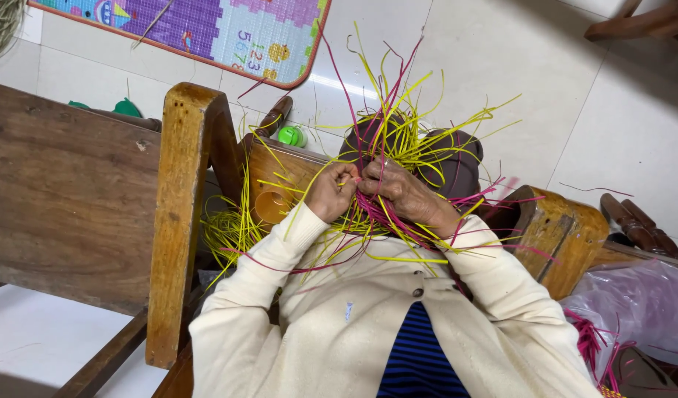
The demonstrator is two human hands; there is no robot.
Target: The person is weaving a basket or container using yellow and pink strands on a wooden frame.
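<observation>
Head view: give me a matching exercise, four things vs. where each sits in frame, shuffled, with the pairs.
Things:
1. play mat
2. green cap
3. pink plastic bag
4. yellow and pink strips

Places:
A. lower right corner
B. centre, worked by the left hand and right hand
C. top, on the tiled floor
D. just left of the strips, behind the wooden armrest

Pairs: 1-C, 2-D, 3-A, 4-B

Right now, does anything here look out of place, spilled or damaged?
Nothing looks damaged. Both hands, left hand and right hand, grip a bundle of yellow and pink strips whose loose ends stick out in all directions. One pink strip lies alone on the tiled floor, apart from the bundle.
</observation>
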